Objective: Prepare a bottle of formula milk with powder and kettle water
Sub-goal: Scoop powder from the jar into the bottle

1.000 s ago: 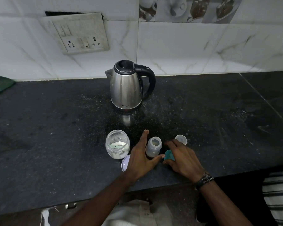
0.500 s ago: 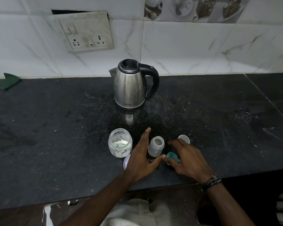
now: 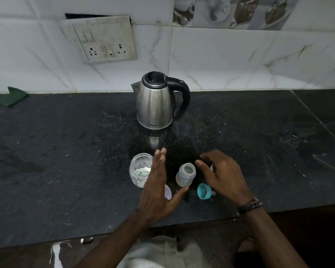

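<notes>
Above the dark surface (image 3: 66,151), both hands (left (image 3: 157,190), right (image 3: 222,175)) are held spread and empty, flanking the uncapped bottle (image 3: 185,175).

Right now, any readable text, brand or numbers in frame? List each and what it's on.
"MILTON", my best reading of the small, blurry lettering low on the front of the steel kettle.
Reddish marks on the side of the baby bottle: too blurred to read.
Switch and socket plate on the wall: no legible markings.
Powder jar: no label visible.
</notes>
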`<state>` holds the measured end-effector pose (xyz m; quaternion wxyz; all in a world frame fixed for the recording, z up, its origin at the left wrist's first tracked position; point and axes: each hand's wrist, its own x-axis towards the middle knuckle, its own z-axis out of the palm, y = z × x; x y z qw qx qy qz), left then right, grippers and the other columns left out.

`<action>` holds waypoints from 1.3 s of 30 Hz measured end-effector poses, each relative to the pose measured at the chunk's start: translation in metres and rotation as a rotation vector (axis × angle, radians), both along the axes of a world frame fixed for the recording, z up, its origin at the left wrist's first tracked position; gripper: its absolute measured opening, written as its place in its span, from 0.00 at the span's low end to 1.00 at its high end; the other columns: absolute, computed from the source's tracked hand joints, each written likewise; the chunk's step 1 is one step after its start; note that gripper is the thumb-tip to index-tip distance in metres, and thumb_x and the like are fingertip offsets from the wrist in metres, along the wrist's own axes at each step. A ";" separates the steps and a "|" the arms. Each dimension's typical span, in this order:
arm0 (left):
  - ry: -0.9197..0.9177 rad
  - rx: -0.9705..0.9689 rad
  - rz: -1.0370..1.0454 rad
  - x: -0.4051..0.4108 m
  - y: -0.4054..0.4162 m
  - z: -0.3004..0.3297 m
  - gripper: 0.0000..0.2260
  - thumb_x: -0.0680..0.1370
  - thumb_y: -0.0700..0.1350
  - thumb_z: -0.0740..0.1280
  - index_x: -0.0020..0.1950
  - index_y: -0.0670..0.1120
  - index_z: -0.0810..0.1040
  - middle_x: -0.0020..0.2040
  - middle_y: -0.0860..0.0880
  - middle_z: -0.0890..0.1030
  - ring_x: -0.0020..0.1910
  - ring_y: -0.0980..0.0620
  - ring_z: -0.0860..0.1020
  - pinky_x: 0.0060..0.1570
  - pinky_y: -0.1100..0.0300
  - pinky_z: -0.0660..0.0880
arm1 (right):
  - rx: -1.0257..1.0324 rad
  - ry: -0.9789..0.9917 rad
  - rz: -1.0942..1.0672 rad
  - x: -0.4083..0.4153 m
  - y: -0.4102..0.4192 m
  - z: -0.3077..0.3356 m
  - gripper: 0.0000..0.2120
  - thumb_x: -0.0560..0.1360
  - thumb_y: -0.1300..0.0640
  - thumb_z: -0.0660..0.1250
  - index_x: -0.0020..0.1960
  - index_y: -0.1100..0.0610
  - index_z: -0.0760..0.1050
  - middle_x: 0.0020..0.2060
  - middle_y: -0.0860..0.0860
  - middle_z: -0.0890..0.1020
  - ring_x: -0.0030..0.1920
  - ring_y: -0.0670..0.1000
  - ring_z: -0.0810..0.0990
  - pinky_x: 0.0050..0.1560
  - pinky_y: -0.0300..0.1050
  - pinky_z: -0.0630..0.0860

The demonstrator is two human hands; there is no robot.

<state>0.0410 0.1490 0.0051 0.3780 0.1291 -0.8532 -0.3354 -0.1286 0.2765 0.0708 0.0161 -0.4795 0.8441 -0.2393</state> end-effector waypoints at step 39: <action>-0.236 0.527 0.275 0.042 -0.054 -0.031 0.55 0.62 0.52 0.84 0.77 0.58 0.49 0.70 0.58 0.68 0.65 0.70 0.66 0.59 0.83 0.61 | 0.635 0.690 0.806 0.086 -0.177 0.028 0.11 0.80 0.59 0.59 0.52 0.57 0.81 0.49 0.55 0.85 0.50 0.58 0.84 0.38 0.47 0.69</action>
